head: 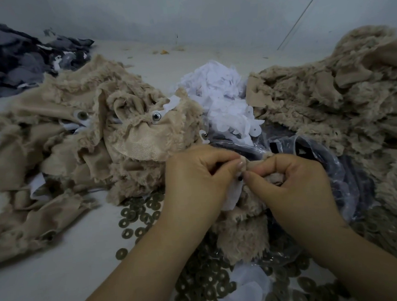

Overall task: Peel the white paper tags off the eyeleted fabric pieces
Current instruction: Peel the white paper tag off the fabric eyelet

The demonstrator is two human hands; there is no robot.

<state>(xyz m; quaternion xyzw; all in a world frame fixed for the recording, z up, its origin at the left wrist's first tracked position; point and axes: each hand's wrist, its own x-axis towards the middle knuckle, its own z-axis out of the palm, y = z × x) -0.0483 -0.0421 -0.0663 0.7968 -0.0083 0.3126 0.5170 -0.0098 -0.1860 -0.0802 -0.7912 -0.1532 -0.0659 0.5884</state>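
1. Pinching the top edge of a tan fuzzy fabric piece (243,229), both hands are working close together in the lower middle of the view; the left hand (195,181) is curling its fingers round the piece's upper left corner, and the right hand (293,181) is gripping the fuzzy edge just beside it.
2. Hanging between the two hands is the white paper tag (231,195), running downward from the pinch point along the fabric's face, with a small dark eyelet sitting at its top.
3. Lying with its long axis roughly top to bottom, the tag is sitting nearer the left hand's fingertips, so I am judging that the peel will want a pull downward or leftward away from the right hand's hold.
4. Piling up beyond the hands is a heap of peeled white tags (222,101), apart from the piece in hand.
5. Waiting on the left is a mound of tan pieces (74,140), some showing tags and eyelets; another tan mound (342,98) is lying on the right.
6. Scattering across the table (60,277) near the wrists are many round washers (136,215).
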